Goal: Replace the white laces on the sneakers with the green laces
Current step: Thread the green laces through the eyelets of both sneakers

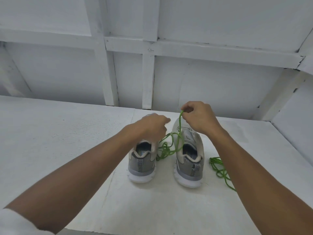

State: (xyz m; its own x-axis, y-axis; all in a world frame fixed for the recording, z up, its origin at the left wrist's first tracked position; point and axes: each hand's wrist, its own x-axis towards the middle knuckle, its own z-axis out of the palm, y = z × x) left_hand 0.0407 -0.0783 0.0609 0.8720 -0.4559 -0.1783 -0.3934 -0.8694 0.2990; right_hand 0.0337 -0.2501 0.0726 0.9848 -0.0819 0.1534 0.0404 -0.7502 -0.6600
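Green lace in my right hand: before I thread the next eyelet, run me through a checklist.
1. Right hand pinches the green lace: ok.
2. Left hand holds the other end: cannot tell, blurred.
3. Slack between the sneakers untangled: not ok, bunched in loops.
4. Right sneaker upright, heel toward you: ok.
5. White laces fully out: cannot tell.
6. Second green lace ready beside the right sneaker: ok.

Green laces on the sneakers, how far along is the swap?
Done: no white laces in sight. In hand: the right hand pinches a green lace above the right sneaker. Left: threading looks barely begun; a second green lace lies loose on the table.
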